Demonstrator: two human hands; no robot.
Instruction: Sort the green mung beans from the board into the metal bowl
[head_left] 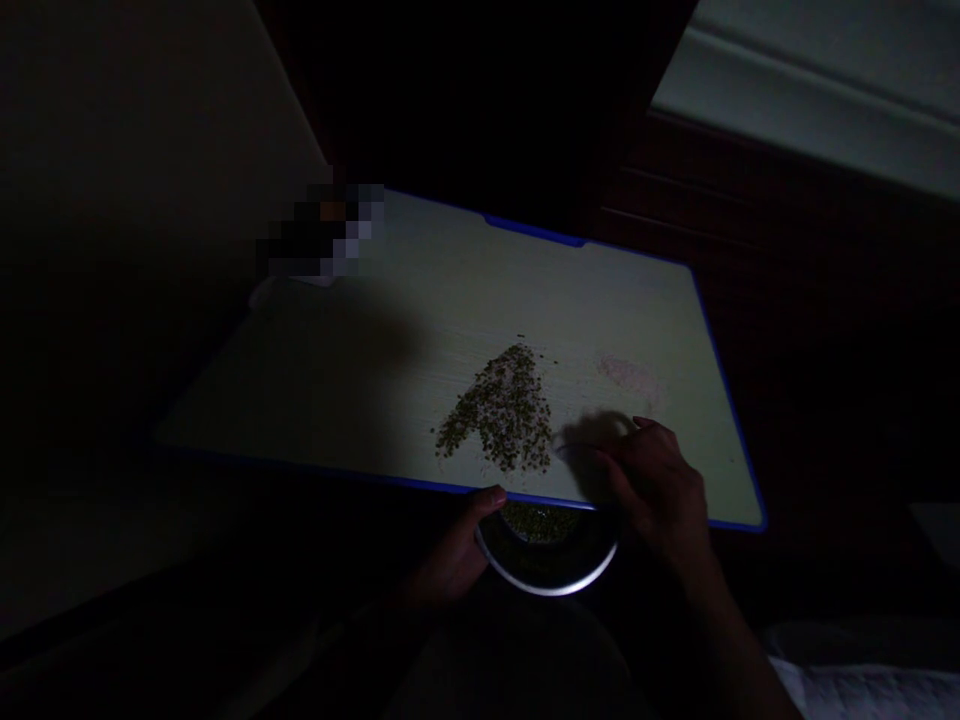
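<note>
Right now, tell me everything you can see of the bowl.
The bowl looks round, with a shiny, metal-looking rim and a dark inside holding small green grains. It shows below the near edge of the board, which hides its far part. The left hand is at its left side. It is too dark to tell what supports it.

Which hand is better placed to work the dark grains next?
Right, I'd judge: the right hand is over the board beside the grains, seemingly holding a thin tool toward them. The left hand is at the board's near edge, by the bowl.
</note>
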